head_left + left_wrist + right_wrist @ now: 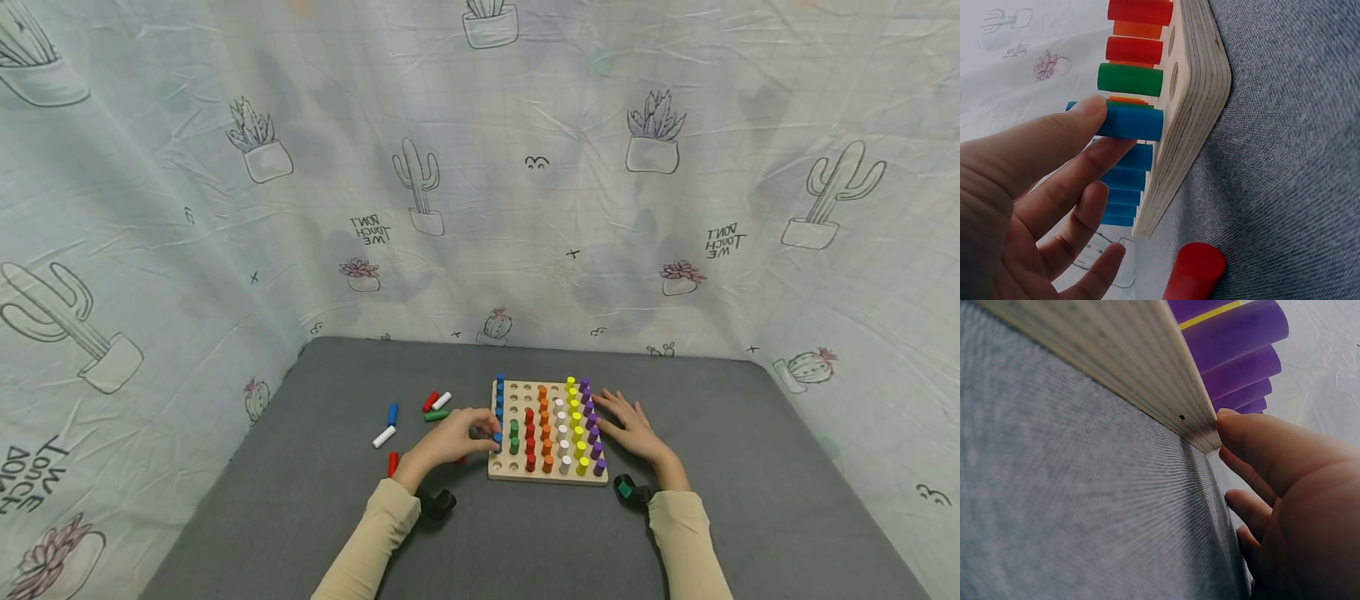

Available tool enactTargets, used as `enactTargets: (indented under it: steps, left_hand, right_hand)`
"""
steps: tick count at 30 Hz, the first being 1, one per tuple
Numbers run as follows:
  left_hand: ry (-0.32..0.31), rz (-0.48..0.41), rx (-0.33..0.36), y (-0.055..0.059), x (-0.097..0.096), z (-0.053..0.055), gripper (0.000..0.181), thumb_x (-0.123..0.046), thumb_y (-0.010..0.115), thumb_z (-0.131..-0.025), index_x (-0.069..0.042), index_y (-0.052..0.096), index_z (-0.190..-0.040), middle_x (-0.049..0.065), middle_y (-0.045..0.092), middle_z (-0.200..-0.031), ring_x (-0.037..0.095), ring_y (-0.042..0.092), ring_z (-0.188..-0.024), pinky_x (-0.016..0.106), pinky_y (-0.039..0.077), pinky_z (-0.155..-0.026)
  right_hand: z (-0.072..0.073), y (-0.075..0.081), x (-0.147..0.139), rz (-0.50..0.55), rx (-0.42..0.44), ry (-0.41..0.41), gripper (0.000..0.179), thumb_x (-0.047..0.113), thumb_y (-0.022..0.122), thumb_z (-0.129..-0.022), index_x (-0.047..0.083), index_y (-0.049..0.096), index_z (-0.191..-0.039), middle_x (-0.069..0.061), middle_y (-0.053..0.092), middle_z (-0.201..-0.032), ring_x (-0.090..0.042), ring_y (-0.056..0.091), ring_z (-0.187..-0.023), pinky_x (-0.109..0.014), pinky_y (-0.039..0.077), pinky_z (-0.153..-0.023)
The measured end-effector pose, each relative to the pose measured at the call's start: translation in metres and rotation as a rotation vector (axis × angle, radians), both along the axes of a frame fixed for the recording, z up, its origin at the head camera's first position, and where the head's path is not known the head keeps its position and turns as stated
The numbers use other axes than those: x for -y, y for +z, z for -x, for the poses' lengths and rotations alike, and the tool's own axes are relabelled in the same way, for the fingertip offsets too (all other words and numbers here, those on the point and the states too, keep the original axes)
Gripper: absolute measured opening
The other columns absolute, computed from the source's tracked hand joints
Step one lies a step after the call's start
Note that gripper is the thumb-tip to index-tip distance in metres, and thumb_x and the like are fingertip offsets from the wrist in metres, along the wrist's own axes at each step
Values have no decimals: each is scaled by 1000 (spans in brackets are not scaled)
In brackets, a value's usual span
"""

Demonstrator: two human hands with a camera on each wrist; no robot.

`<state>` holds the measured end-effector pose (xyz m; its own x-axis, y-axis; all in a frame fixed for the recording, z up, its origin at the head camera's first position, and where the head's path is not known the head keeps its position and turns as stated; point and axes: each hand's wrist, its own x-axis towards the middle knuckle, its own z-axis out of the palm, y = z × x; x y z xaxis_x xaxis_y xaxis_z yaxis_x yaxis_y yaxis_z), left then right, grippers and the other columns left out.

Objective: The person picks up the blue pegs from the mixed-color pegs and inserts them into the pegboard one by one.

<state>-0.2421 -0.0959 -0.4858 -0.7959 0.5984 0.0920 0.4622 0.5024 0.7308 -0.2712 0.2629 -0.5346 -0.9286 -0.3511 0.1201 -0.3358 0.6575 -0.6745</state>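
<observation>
A wooden pegboard (547, 479) lies on the table with columns of coloured pegs standing in its holes. My left hand (452, 437) pinches a blue peg (1132, 121) between thumb and index finger, at the near end of the board's left column. That peg stands upright, its lower end at the board; how deep it sits I cannot tell. Green pegs (513, 437) fill part of the neighbouring column. On the opposite side, my right hand (632, 429) rests with fingers extended, its thumb touching the board's edge beside the purple pegs (1235, 337).
Left of the board lie loose pegs: a blue one (393, 414), white ones (384, 437), red ones (393, 464) and a green one (436, 416). One red peg (1197, 269) is close under my left hand. A patterned cloth (525, 208) hangs behind the grey table (555, 542).
</observation>
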Motion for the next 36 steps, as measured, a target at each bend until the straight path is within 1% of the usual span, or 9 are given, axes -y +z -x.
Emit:
enactTargets:
  steps: [2,6,11,18,27,33,36]
  left_hand:
    - [5,6,4,0,0,0,17,-18,71,-83,-16,63,-98,-6,66,-94,5,61,-87,24,49,-74]
    - [2,10,8,0,0,0,19,-19,70,-83,-14,63,-100,-3,66,-95,5,61,-87,24,49,-73]
    - [-10,-3,8,2,0,-1,19,-18,70,-83,-11,63,-100,1,67,-96,8,62,-87,25,49,-73]
    - [-3,-12,9,1,0,0,19,-19,70,-83,-11,63,-99,1,67,-96,13,62,-89,27,49,-74]
    - [-1,6,7,-1,-1,0,19,-17,70,-83,-11,64,-100,1,67,-96,9,62,-88,25,49,-74]
    - [-6,6,0,-2,0,1,19,-18,70,-83,-15,64,-101,0,68,-97,6,62,-88,24,50,-74]
    - [-12,4,1,-2,1,1,19,-18,69,-84,-15,63,-101,1,68,-97,6,62,-88,24,49,-73]
  right_hand:
    - [0,0,0,-1,-3,1,54,31,52,-94,7,39,-140,-26,23,-148,-47,9,-137,-63,-5,-106]
    - [0,0,0,-2,-5,2,54,31,52,-94,7,40,-140,-26,23,-148,-47,9,-137,-63,-5,-106]
    - [0,0,0,-5,-2,0,54,31,52,-94,8,40,-140,-26,23,-148,-47,9,-137,-63,-5,-106]
    - [1,-1,-1,-5,-6,2,54,31,52,-94,7,40,-140,-26,23,-148,-48,9,-137,-63,-5,-106]
    - [2,0,0,-12,1,-1,54,32,51,-94,7,39,-141,-26,23,-148,-48,8,-137,-63,-5,-106]
    - [0,0,0,-6,4,-4,54,33,52,-94,7,39,-141,-26,22,-148,-47,8,-137,-62,-5,-106]
    - [0,0,0,-7,9,-7,55,33,52,-94,8,39,-141,-26,22,-148,-47,8,-137,-62,-5,-106]
